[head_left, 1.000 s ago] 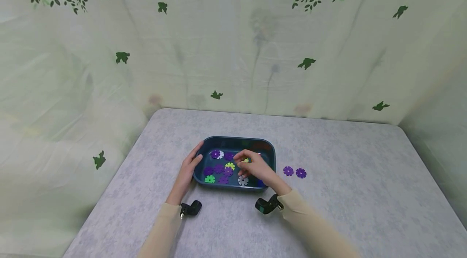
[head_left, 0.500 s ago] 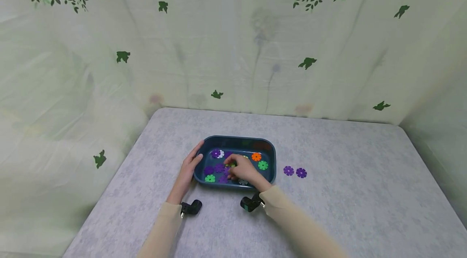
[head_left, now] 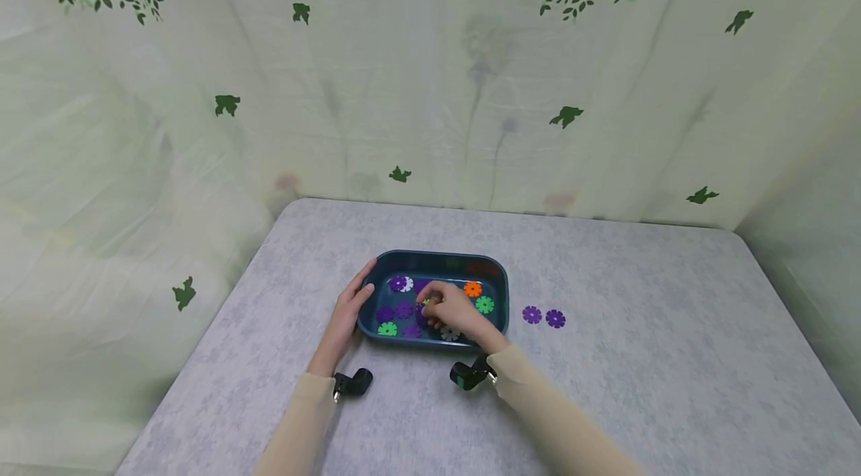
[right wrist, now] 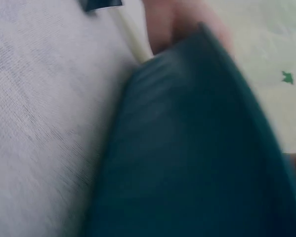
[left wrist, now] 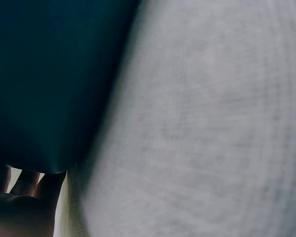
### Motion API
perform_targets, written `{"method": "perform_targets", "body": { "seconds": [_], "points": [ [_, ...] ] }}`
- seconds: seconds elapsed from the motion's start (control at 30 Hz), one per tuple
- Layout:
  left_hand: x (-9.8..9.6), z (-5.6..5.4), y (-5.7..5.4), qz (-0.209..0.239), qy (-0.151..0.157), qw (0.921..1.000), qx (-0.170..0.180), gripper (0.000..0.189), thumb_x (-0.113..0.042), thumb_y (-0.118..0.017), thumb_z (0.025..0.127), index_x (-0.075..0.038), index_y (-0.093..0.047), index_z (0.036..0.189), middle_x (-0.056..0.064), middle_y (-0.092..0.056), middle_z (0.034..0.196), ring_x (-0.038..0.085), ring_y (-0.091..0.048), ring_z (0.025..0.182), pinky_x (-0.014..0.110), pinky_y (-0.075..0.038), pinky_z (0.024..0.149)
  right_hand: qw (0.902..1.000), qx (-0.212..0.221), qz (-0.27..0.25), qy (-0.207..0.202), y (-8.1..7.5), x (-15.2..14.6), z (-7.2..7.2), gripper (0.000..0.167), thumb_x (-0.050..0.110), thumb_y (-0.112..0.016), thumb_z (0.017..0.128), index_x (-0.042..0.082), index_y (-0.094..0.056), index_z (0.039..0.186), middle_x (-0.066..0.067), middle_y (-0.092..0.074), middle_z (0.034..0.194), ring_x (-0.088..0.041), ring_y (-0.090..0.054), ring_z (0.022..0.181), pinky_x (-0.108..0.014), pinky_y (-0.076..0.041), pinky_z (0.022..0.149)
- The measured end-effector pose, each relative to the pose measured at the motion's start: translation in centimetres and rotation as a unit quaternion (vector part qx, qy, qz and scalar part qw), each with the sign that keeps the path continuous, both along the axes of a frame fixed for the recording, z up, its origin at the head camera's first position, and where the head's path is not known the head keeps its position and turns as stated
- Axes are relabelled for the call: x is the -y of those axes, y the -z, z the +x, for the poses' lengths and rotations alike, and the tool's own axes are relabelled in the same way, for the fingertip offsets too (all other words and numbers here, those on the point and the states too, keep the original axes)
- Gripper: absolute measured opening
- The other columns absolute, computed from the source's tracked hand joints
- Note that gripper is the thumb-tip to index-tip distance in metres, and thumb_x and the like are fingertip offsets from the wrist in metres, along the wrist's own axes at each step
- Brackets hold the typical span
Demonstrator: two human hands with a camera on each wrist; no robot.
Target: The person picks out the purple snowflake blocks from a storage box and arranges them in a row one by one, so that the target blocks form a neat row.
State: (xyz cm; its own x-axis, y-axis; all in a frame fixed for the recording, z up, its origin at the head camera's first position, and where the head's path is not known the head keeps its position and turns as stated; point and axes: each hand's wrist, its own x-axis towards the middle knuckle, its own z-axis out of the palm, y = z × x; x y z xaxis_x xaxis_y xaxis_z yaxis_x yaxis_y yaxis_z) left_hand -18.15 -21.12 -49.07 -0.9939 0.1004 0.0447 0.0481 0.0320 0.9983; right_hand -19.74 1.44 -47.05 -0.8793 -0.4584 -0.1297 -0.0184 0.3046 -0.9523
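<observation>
A dark teal tray [head_left: 433, 345] stands on the table, with several flower-shaped plastic discs lying in it. My left hand [head_left: 348, 309] holds the tray's left end, thumb at the rim and fingers along the outside. In the left wrist view, that hand's fingers [left wrist: 26, 183] show against the tray's wall [left wrist: 49, 89]. Inside the tray, my right hand [head_left: 452, 309] has curled fingers and pinches a purple flower-shaped disc [head_left: 421, 317], partly hidden by the fingertips. Around it lie more purple discs [head_left: 403, 309], a green disc [head_left: 386, 329], and a pale disc [head_left: 449, 334] partly under the hand.
Two purple discs [head_left: 543, 317] lie on the grey table [head_left: 639, 356] right of the tray. An orange disc [head_left: 473, 288] and another green disc [head_left: 484, 304] sit in the tray's right part. A leaf-printed curtain [head_left: 430, 87] hangs behind the table.
My right hand first moved left across the tray, uncovering the orange and right-hand green discs, then shifted slightly back right with fingertips at a purple disc. My left hand stayed on the tray.
</observation>
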Motion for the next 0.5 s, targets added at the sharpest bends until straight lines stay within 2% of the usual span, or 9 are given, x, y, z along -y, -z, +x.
{"method": "perform_targets", "body": {
  "seconds": [0.1, 0.17, 0.23, 0.37, 0.47, 0.5],
  "points": [
    [-0.3, 0.5, -1.1, -0.001, 0.003, 1.0, 0.002, 0.048, -0.011, -0.04, 0.104, -0.009, -0.03, 0.151, 0.006, -0.024, 0.155, 0.02, -0.014, 0.143, 0.044, -0.01, 0.115, 0.9987, 0.009, -0.051, -0.002, -0.5, -1.3, 0.0, 0.016, -0.002, -0.058, 0.09, -0.007, -0.061, 0.105, -0.009, -0.057, 0.076, -0.018, -0.057, 0.062, -0.035, -0.055, 0.06],
    [-0.5, 0.8, -1.7, -0.007, 0.005, 1.0, 0.003, 0.049, -0.01, -0.04, 0.104, -0.006, -0.028, 0.151, 0.008, -0.023, 0.156, 0.022, -0.013, 0.143, 0.045, -0.011, 0.115, 0.9973, 0.008, -0.072, 0.005, -1.1, -2.4, 0.1, 0.016, -0.002, -0.058, 0.091, -0.008, -0.06, 0.106, -0.01, -0.056, 0.079, -0.018, -0.057, 0.063, -0.034, -0.055, 0.062],
    [-0.5, 0.9, -1.9, -0.006, 0.004, 1.0, 0.005, 0.049, -0.012, -0.041, 0.104, -0.007, -0.028, 0.151, 0.007, -0.023, 0.156, 0.02, -0.014, 0.143, 0.043, -0.011, 0.115, 0.9963, 0.004, -0.085, 0.017, -1.8, -3.7, 0.2, 0.017, -0.001, -0.058, 0.092, -0.008, -0.059, 0.106, -0.016, -0.059, 0.084, -0.018, -0.058, 0.065, -0.034, -0.056, 0.063],
    [-0.1, 0.2, -0.3, -0.002, -0.001, 1.0, -0.002, 0.048, -0.015, -0.042, 0.104, -0.012, -0.032, 0.151, 0.003, -0.026, 0.155, 0.017, -0.015, 0.143, 0.043, -0.011, 0.115, 0.9952, 0.007, -0.085, 0.047, -2.8, -6.9, 0.3, 0.019, 0.001, -0.057, 0.092, -0.008, -0.058, 0.109, -0.016, -0.06, 0.087, -0.017, -0.057, 0.065, -0.031, -0.055, 0.063],
    [0.2, -0.4, 1.0, -0.005, -0.005, 0.9999, -0.009, 0.047, -0.019, -0.043, 0.104, -0.017, -0.034, 0.15, 0.0, -0.027, 0.155, 0.016, -0.016, 0.143, 0.043, -0.011, 0.115, 0.994, 0.008, -0.077, 0.077, -2.9, -9.7, 0.3, 0.021, 0.002, -0.056, 0.093, -0.008, -0.057, 0.111, -0.011, -0.057, 0.085, -0.018, -0.056, 0.066, -0.029, -0.053, 0.061],
    [0.2, -0.4, 1.1, -0.008, -0.007, 0.9999, -0.011, 0.048, -0.02, -0.043, 0.104, -0.017, -0.034, 0.15, 0.0, -0.028, 0.154, 0.016, -0.017, 0.142, 0.043, -0.012, 0.115, 0.9935, 0.007, -0.074, 0.086, -2.8, -10.7, 0.3, 0.021, 0.002, -0.056, 0.094, -0.009, -0.056, 0.112, -0.01, -0.056, 0.085, -0.018, -0.055, 0.066, -0.029, -0.053, 0.061]
  ]
}}
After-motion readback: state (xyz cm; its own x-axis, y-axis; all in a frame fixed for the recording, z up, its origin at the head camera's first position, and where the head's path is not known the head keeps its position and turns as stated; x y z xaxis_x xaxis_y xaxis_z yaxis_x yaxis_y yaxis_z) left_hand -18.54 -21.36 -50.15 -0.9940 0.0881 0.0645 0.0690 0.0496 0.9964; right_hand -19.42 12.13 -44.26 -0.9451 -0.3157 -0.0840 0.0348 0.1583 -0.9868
